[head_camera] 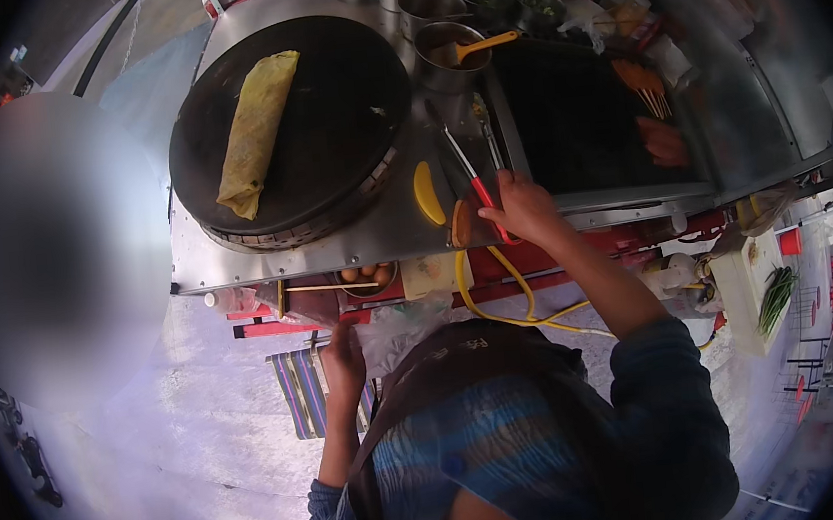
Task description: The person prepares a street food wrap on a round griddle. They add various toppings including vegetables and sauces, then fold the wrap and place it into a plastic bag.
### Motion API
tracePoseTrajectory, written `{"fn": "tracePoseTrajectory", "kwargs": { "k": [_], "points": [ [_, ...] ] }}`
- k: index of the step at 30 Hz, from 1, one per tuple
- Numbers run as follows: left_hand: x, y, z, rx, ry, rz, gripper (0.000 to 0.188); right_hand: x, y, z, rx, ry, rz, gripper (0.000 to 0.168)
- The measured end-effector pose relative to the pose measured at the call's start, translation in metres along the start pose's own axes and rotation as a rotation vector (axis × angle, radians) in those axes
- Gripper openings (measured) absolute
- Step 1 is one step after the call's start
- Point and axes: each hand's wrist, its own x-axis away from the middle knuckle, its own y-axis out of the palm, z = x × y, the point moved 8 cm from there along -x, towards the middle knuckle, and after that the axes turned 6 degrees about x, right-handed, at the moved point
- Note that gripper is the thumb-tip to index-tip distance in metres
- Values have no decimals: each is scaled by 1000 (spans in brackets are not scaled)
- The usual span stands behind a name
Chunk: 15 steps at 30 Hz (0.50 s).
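Observation:
My right hand (524,204) is closed around metal tongs (461,153) with a red handle, lying over the steel counter between the round griddle and the flat one. Just left of it are a yellow-bladed scraper (426,194) and a brown, flat, rounded tool (460,224). Below the counter's front edge, my left hand (343,359) has its fingers curled beside clear plastic bags (404,328); whether they pinch the plastic is unclear. A rolled, folded crepe (261,136) rests on the left part of the round black griddle (340,148).
Metal bowls of fillings (432,10) and a pot (449,56) with an orange-handled brush stand behind. Skewered pieces (643,84) lie on the flat griddle (575,120). Below are eggs (367,273) in a bowl and a yellow hose (500,319). A person (59,247), blurred, is at the left.

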Motion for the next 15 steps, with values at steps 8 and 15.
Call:
{"fn": "tracePoseTrajectory", "kwargs": {
  "k": [8, 15],
  "points": [
    [-26, 47, 58, -14, -20, -19, 18, -43, 55, 7, 92, 61, -294, 90],
    [-35, 61, 76, 14, -17, -91, 16, -41, 29, 5, -13, 113, -316, 88]
  ]
}}
